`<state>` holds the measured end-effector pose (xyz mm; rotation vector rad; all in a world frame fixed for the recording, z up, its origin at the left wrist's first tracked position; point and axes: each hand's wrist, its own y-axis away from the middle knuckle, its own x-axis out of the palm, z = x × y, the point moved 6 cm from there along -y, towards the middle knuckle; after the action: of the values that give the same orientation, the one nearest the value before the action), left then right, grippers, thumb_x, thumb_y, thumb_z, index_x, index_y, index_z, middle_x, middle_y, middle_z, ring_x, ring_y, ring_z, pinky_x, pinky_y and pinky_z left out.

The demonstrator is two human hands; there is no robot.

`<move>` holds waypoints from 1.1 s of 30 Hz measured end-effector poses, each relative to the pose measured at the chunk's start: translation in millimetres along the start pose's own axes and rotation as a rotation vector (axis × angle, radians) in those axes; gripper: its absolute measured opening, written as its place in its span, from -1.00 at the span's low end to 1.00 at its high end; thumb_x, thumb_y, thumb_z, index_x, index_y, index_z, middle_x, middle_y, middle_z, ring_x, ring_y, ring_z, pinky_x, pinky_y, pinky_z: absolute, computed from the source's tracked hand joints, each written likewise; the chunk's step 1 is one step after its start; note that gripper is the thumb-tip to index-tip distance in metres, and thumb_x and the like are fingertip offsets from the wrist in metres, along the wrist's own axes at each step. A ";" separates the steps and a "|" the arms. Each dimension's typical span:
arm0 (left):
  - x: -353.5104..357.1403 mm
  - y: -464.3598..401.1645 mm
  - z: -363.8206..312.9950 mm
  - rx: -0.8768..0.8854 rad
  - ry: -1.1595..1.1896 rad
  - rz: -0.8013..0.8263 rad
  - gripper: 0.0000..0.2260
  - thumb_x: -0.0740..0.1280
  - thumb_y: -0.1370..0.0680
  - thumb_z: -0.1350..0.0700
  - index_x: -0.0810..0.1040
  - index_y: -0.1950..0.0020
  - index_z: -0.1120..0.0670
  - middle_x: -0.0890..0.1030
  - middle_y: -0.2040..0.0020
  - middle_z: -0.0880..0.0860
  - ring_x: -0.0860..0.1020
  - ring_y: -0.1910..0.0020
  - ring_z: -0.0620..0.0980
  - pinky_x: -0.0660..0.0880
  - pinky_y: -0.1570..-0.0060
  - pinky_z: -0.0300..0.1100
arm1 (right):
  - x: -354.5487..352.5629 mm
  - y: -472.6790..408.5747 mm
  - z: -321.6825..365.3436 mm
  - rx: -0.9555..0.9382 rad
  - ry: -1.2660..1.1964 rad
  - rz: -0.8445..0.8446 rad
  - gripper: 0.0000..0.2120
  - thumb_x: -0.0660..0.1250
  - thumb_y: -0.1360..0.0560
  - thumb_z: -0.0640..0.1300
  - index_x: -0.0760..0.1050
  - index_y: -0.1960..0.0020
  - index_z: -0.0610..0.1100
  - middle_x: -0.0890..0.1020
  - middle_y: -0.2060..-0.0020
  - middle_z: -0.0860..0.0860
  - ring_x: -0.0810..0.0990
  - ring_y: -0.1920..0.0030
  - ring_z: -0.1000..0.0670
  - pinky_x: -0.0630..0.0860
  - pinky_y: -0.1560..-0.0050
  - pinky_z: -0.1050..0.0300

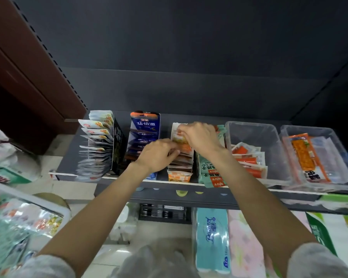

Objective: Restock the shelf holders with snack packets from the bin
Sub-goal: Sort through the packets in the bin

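Pinching one orange packet (180,137): both hands, left hand (156,155), right hand (201,137); two clear tubs (253,131) alongside.

Holders (143,135) line the shelf (68,167), two tubs (255,133) to their right; bin (54,207) lower left; tissue pack (212,239) beneath the shelf.

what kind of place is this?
Most likely a small shop aisle. A dark retail shelf holds rows of snack packets in display holders, clear bins stock more, and packaged tissue rolls sit below.
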<state>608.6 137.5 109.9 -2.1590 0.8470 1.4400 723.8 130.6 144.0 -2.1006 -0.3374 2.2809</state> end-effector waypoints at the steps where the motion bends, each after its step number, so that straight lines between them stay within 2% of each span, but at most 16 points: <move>1: 1.5 1.0 0.3 -0.002 -0.001 0.004 -0.76 0.20 -0.61 -0.01 0.58 -0.17 0.01 0.57 -0.14 0.02 0.54 -0.10 0.05 0.43 0.02 -0.13 | 8.8 -1.6 2.6 -0.042 0.003 0.072 -0.78 0.19 -0.58 -0.17 0.51 -0.17 -0.02 0.64 0.03 -0.07 0.60 -0.01 -0.15 0.48 0.09 0.02; 3: 3.8 2.6 2.0 -0.009 0.008 0.008 -0.76 0.21 -0.61 -0.02 0.58 -0.18 0.00 0.58 -0.13 0.01 0.54 -0.09 0.03 0.44 0.01 -0.13 | 25.3 -0.6 4.0 -0.093 -0.001 0.234 -0.70 0.16 -0.54 -0.21 0.50 -0.21 -0.03 0.63 -0.04 -0.08 0.58 -0.04 -0.14 0.47 0.04 0.01; 5: 5.1 4.4 3.5 -0.003 0.030 0.011 -0.77 0.22 -0.60 0.00 0.58 -0.19 0.00 0.59 -0.12 0.01 0.55 -0.09 0.02 0.47 0.00 -0.11 | 29.2 3.4 1.8 -0.071 -0.069 0.277 -0.67 0.17 -0.54 -0.23 0.48 -0.26 -0.05 0.62 -0.11 -0.10 0.58 -0.08 -0.13 0.48 0.01 0.01; 6: 3.9 6.1 4.2 0.001 0.039 0.002 -0.77 0.23 -0.60 0.01 0.57 -0.20 0.00 0.59 -0.12 0.00 0.55 -0.08 0.01 0.49 0.00 -0.10 | 25.3 5.5 -0.1 -0.039 -0.148 0.234 -0.67 0.18 -0.55 -0.24 0.48 -0.28 -0.06 0.60 -0.15 -0.10 0.58 -0.11 -0.12 0.51 -0.02 0.00; 8: -4.9 13.3 7.0 -0.003 0.081 -0.073 -0.79 0.25 -0.59 0.03 0.58 -0.17 0.00 0.62 -0.09 -0.03 0.57 -0.05 -0.01 0.52 0.02 -0.07 | 5.1 14.1 -1.6 0.025 -0.311 0.034 -0.69 0.21 -0.56 -0.23 0.49 -0.28 -0.09 0.60 -0.16 -0.07 0.59 -0.11 -0.08 0.55 -0.05 -0.02; 11: -32.4 42.1 14.9 -0.058 0.191 -0.319 -0.83 0.24 -0.57 0.00 0.59 -0.03 0.01 0.64 0.11 -0.09 0.58 0.10 -0.09 0.53 0.15 -0.09 | -33.7 40.0 8.6 0.086 -0.495 -0.307 -0.77 0.24 -0.57 -0.19 0.53 -0.20 -0.09 0.67 0.03 0.00 0.63 0.09 0.05 0.58 0.14 0.11; 13: -51.5 75.9 26.7 -0.122 0.283 -0.502 -0.80 0.20 -0.56 -0.05 0.55 0.08 0.03 0.57 0.28 -0.08 0.52 0.28 -0.13 0.48 0.28 -0.18 | -50.0 57.7 32.9 0.051 -0.557 -0.414 -0.80 0.23 -0.58 -0.16 0.56 -0.15 -0.10 0.68 0.13 0.04 0.62 0.19 0.12 0.53 0.25 0.23; 16: -72.9 140.1 54.2 -0.242 0.422 -0.715 -0.83 0.20 -0.57 -0.03 0.47 0.14 0.01 0.48 0.39 0.01 0.43 0.38 -0.06 0.32 0.37 -0.24 | -50.2 70.4 89.0 -0.056 -0.673 -0.381 -0.81 0.22 -0.58 -0.17 0.58 -0.11 -0.11 0.69 0.16 0.07 0.65 0.19 0.10 0.58 0.23 0.13; 20: -76.6 239.5 118.3 -0.458 0.482 -0.854 -0.91 0.23 -0.55 -0.01 0.44 0.16 -0.11 0.46 0.33 0.02 0.40 0.38 -0.08 0.33 0.36 -0.23 | -17.6 74.0 184.0 -0.156 -0.736 -0.195 -0.78 0.18 -0.57 -0.10 0.57 -0.09 -0.04 0.68 0.17 0.11 0.64 0.18 0.11 0.54 0.20 0.14; 22: -69.0 288.7 160.4 -0.594 0.449 -0.765 -0.93 0.25 -0.54 -0.03 0.48 0.13 -0.10 0.48 0.36 -0.02 0.44 0.38 -0.09 0.34 0.37 -0.28 | 8.4 74.6 235.3 -0.200 -0.754 -0.081 -0.77 0.16 -0.55 -0.07 0.57 -0.06 -0.02 0.68 0.18 0.11 0.63 0.21 0.09 0.54 0.21 0.11; 24: -50.6 335.5 209.8 -0.739 0.388 -0.529 -0.97 0.32 -0.54 0.04 0.54 0.08 -0.08 0.55 0.35 -0.07 0.51 0.33 -0.13 0.37 0.33 -0.35 | 38.2 74.1 288.5 -0.251 -0.768 0.058 -0.79 0.16 -0.54 -0.08 0.56 -0.02 -0.02 0.67 0.18 0.10 0.61 0.24 0.08 0.54 0.26 0.13; 27: -21.0 403.1 284.4 -0.936 0.400 -0.252 -0.88 0.36 -0.52 0.14 0.55 0.05 -0.09 0.62 0.19 -0.08 0.61 0.14 -0.03 0.47 0.13 -0.21 | 86.5 70.4 366.3 -0.295 -0.750 0.257 -0.81 0.19 -0.52 -0.12 0.57 -0.02 -0.01 0.68 0.11 0.09 0.62 0.16 0.03 0.49 0.21 0.18; 30: -5.4 447.2 344.8 -1.011 0.335 -0.129 -0.80 0.39 -0.49 0.18 0.58 -0.10 0.03 0.63 -0.03 0.03 0.60 -0.04 0.08 0.47 -0.01 -0.13 | 138.1 59.6 431.1 -0.254 -0.716 0.399 -0.76 0.20 -0.53 -0.18 0.58 -0.11 -0.04 0.65 -0.02 0.05 0.60 -0.01 -0.02 0.49 0.04 0.10; 33: 3.0 464.1 392.9 -1.018 0.250 -0.064 -0.62 0.40 -0.49 0.14 0.48 -0.30 0.12 0.54 -0.24 0.14 0.53 -0.17 0.15 0.46 -0.12 -0.04 | 191.0 45.3 476.7 -0.173 -0.619 0.524 -0.69 0.21 -0.54 -0.21 0.50 -0.27 -0.11 0.55 -0.20 -0.04 0.49 -0.18 -0.08 0.45 -0.14 0.07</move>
<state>27.9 44.6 -44.7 -3.0878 0.0467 1.8218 241.2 49.2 -18.3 -1.6201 0.0283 3.3018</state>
